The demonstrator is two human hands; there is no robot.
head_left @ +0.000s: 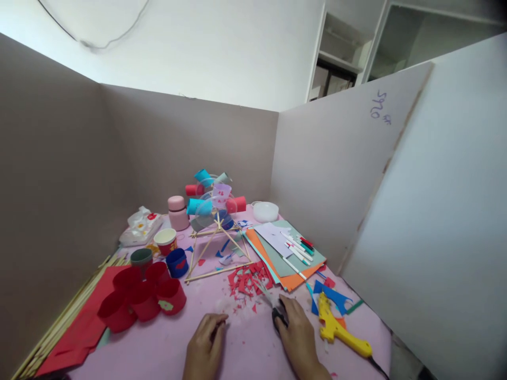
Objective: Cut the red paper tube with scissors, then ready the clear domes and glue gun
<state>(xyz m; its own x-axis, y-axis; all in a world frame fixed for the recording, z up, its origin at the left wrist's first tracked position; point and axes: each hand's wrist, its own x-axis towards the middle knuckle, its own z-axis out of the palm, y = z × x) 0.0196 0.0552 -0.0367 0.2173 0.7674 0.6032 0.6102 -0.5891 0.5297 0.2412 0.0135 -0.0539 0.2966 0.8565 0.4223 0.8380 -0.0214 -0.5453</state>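
Note:
My right hand (298, 338) is closed on the black handle of a pair of scissors (272, 306) whose blades point toward a pile of red paper scraps (247, 279). My left hand (206, 344) rests on the pink tabletop (241, 348) with fingers curled loosely, nothing visible in it, just left of the scissors. Behind the scraps stands a stick-frame wheel (216, 221) carrying several coloured paper cups.
A yellow glue gun (339, 328) lies right of my right hand. Stacked coloured sheets with markers (289, 250) sit behind it. Red paper cups (142, 298), a blue cup (177, 262) and red sheets fill the left. Board walls (336, 174) enclose the desk.

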